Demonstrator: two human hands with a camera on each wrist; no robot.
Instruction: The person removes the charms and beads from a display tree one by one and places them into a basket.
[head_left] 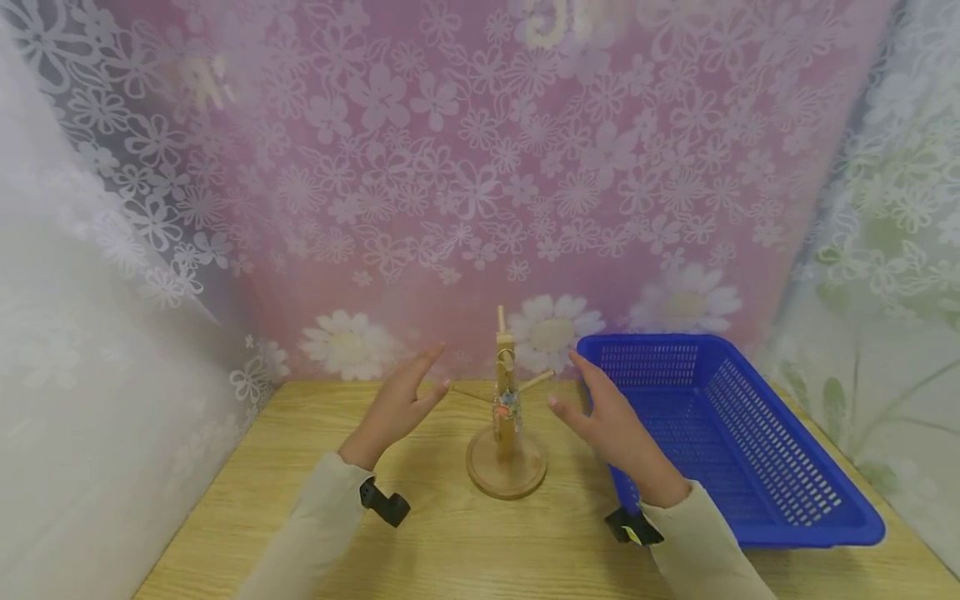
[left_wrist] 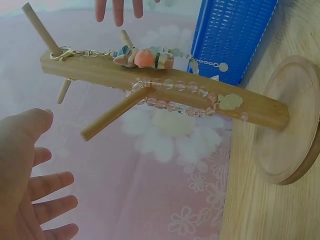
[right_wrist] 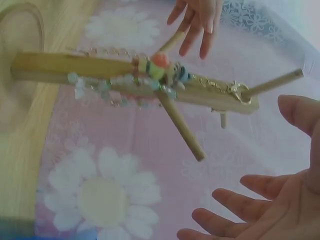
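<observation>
So the wooden stand [head_left: 507, 446] sits upright on the counter [head_left: 435, 542], right between the two hands; its round base is set in from the counter's back edge, with wood grain showing all around it. Left hand [head_left: 397, 408] is loose and spread — thumb well away from the fingers, nothing in its grip; it's beside the stand's left-hand peg, and the left wrist view shows a gap between thumb and pegs. Right hand [head_left: 618, 429] matches: wide open, holding nothing, palm toward the stand; the right wrist view shows room between that thumb and the pegs too.

The tighter side is the right, since that hand overlaps the left rim of the blue basket [head_left: 772, 433] in the head view; can't tell if they touch. The basket's far edge is close to the floral cloth [head_left: 480, 208], and a strip of counter runs along its near edge; on the left there's a broad stretch of counter out to the pale side cloth [head_left: 97, 358].

On the stand, a pink beaded bracelet [left_wrist: 195, 111] loops round one peg; a charm with a peach bead [left_wrist: 145, 58] hangs by a gold ring round the top peg — a pale green bead strand [right_wrist: 102, 85] lies alongside.
</observation>
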